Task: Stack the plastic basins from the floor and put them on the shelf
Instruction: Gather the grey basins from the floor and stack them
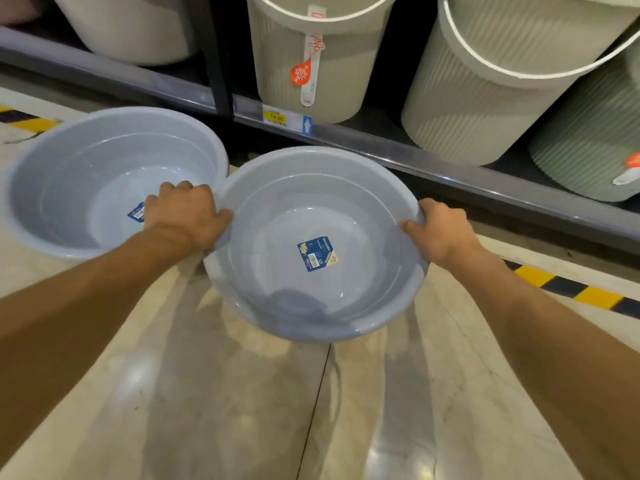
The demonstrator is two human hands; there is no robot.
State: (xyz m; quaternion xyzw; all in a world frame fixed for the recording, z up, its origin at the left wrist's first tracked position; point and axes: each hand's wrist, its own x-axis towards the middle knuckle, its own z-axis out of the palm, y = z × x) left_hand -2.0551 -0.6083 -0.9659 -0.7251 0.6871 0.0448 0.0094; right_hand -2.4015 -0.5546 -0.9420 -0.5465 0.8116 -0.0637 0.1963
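The right basin (313, 244) is held by its rim at both sides, tilted toward the camera above the floor (242, 393). The left hand (188, 216) clamps its left rim, thumb inside, fingers curled over the edge and hidden beneath. The right hand (438, 228) grips the right rim the same way, its fingertips out of sight under the lip. A blue label (317, 253) sits in the basin's bottom; its print is too small to read.

Just beside it, rims about touching, is the left basin (104, 181); whether it rests on the floor cannot be told. Its own label (136, 212) is half covered by the left hand.

Behind both runs the shelf (450, 168), with a yellow price tag (276, 117) on its edge. Ribbed buckets (311, 64) stand on it, their tops cut off by the frame. Striped tape (571, 289) crosses the floor at right.
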